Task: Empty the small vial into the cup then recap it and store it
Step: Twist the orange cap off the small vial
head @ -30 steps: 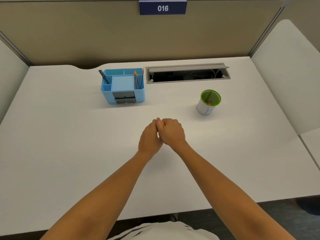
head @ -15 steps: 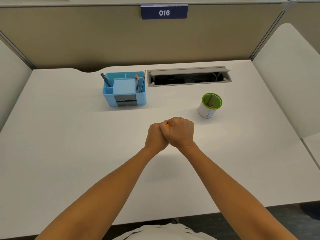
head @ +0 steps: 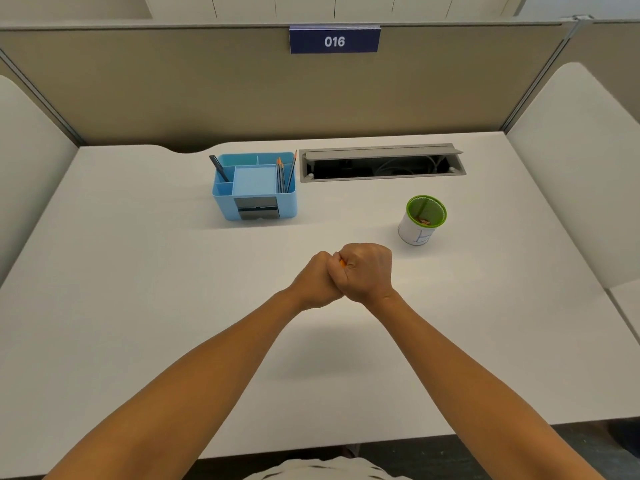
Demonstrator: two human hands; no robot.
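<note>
My left hand (head: 317,280) and my right hand (head: 367,273) are pressed together above the middle of the white desk, both closed around a small vial (head: 342,263). Only a sliver of orange shows between the fingers; the rest of the vial is hidden, so I cannot tell which hand has the cap. A white cup with a green rim (head: 422,220) stands to the right and beyond my hands, with small brownish bits at its bottom.
A blue desk organizer (head: 254,187) with pencils and a pen stands at the back centre-left. An open grey cable tray (head: 381,164) is set into the desk (head: 138,289) behind the cup. Beige partitions enclose the desk on three sides.
My joined hands stay together and shift slightly right, nearer the cup. My right hand has rolled further over the left. The camera tilts up a little.
</note>
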